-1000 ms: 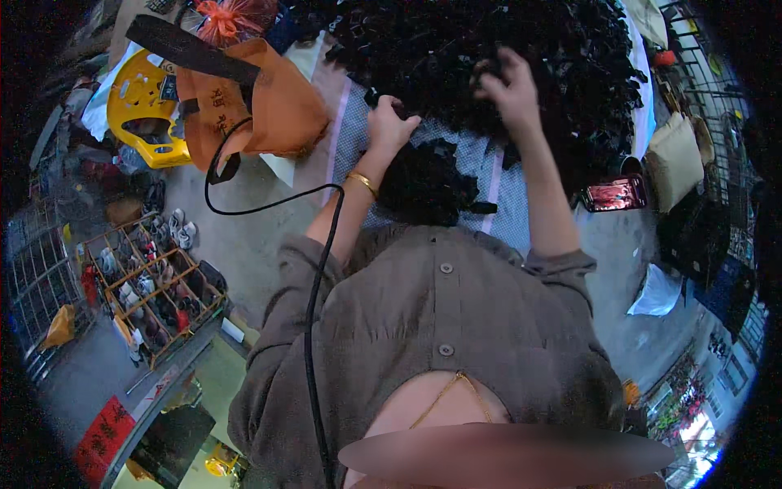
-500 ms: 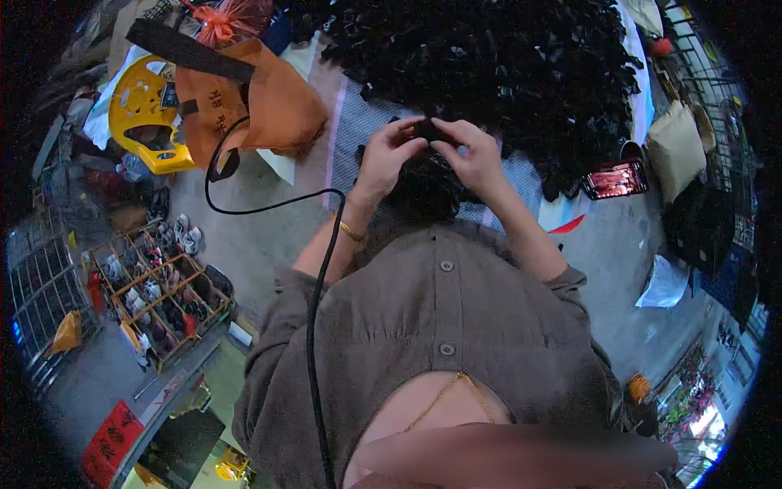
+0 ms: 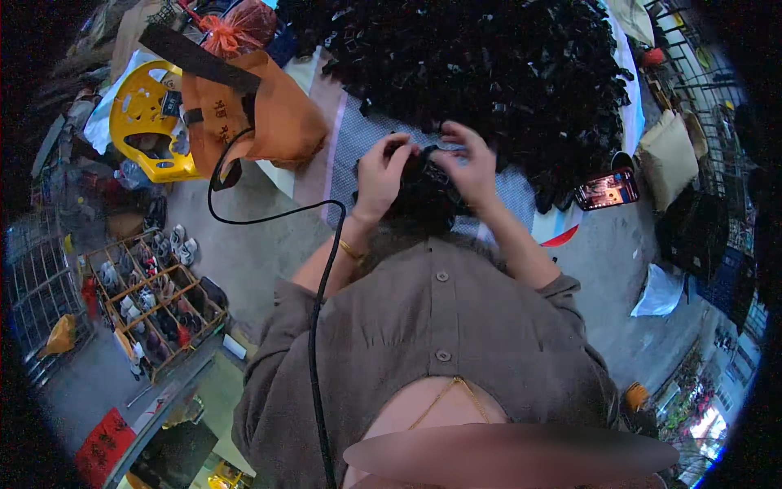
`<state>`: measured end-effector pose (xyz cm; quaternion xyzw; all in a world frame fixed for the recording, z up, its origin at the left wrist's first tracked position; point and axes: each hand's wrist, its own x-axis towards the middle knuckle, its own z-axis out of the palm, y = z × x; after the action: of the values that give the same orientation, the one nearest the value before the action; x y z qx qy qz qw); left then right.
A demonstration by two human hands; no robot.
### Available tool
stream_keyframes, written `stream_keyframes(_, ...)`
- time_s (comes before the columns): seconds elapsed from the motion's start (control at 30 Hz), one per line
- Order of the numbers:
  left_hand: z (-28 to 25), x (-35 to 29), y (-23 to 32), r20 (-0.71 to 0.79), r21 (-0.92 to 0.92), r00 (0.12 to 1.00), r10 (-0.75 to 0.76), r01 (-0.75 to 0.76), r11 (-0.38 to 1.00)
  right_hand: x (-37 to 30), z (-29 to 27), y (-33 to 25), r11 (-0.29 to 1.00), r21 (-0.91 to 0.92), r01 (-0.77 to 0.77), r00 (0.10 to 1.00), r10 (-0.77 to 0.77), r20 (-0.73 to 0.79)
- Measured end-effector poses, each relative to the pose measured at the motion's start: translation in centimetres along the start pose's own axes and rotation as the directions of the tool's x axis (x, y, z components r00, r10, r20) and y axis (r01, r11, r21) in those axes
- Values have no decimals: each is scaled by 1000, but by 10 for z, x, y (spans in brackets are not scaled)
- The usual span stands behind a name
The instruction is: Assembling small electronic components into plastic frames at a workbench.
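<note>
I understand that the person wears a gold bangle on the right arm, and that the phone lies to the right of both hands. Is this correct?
Not quite: the head view shows the gold bangle on the left arm, not the right. The phone does lie to the right of both the left hand and the right hand.

Pile of sm. pcs [image 3: 472,65] blk w/ pale glints; cloth [image 3: 366,130] under it lt blue-grey, fine dots, lilac stripe; tote [image 3: 285,114] orange, blk marks, dk strap [image 3: 195,57]; stool [image 3: 122,121] yel; knotted bag [image 3: 236,33] red-orange; cable [image 3: 314,346] blk; shirt [image 3: 391,326] plain grey-brn; bracelet [image 3: 351,250] gold, necklace [image 3: 458,381] too; sack [image 3: 669,155] beige; paper [image 3: 106,444] red w/ dk marks
</note>
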<state>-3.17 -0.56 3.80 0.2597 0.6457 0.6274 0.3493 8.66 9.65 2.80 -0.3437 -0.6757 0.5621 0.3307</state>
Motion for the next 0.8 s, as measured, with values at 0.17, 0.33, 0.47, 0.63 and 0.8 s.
stream_keyframes(0.17,-24,-4,-18,351,639,932,87,-307,705,115,-59,12,838,-519,170,954,-272,-127)
stream_keyframes(0.33,-27,13,-36,598,596,790,134,-550,585,202,-73,19,621,-770,147,940,-330,-86)
stream_keyframes(0.47,-38,54,-61,-82,652,942,324,-195,732,225,-57,12,415,-908,63,987,-161,-5)
stream_keyframes(0.63,-45,102,-83,-241,824,852,465,-74,562,236,-66,22,449,-893,-20,998,-42,-43)
stream_keyframes(0.8,-64,104,-108,-189,767,923,337,-75,637,178,-59,-14,980,-190,-59,988,30,-154)
